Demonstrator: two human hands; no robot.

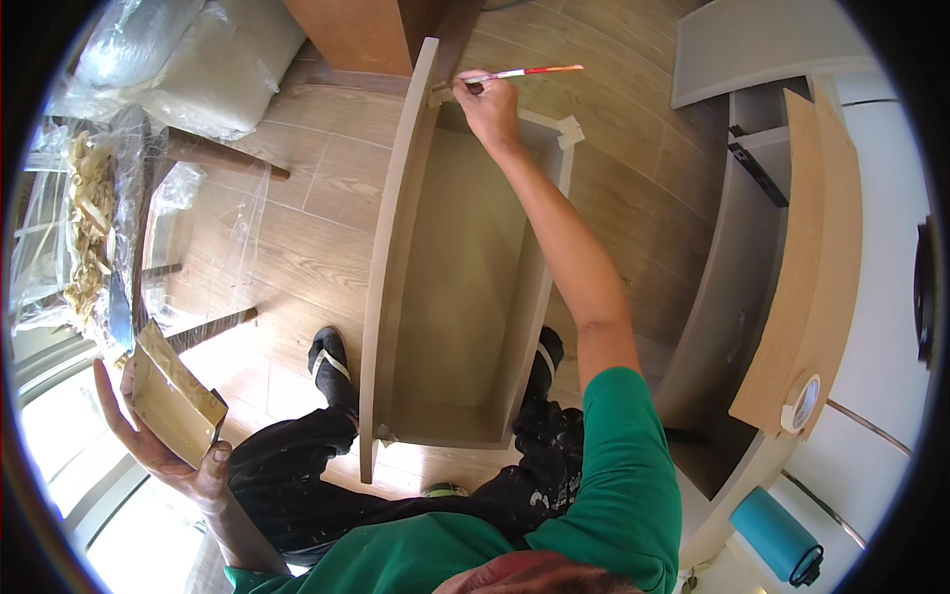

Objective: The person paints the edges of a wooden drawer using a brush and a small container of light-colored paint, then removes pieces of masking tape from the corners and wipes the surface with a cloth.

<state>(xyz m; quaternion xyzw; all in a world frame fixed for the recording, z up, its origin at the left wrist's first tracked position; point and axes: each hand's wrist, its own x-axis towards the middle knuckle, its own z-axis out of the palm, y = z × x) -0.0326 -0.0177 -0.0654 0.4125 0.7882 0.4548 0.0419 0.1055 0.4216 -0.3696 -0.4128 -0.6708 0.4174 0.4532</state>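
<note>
A grey-beige drawer [450, 287] stands lengthwise between my legs, its open top facing up and its longer front panel [396, 228] on the left. My right hand [489, 113] reaches over it to the far left corner. It grips a thin paintbrush [534, 70] with a white, red and orange handle pointing right; my fingers hide the bristles. Pale masking tape [571, 132] is stuck on the far right corner. Off to the left, my left hand [168, 457] holds a small open cardboard carton [176, 396] from below, its inside coated beige.
A plastic-wrapped chair [148, 188] holds crumpled tape strips [91, 218] at left, near wrapped bundles [208, 69]. To the right lies a grey cabinet carcass [727, 327] with a light brown board [797, 267], a tape roll [802, 402] and a teal cylinder [775, 535].
</note>
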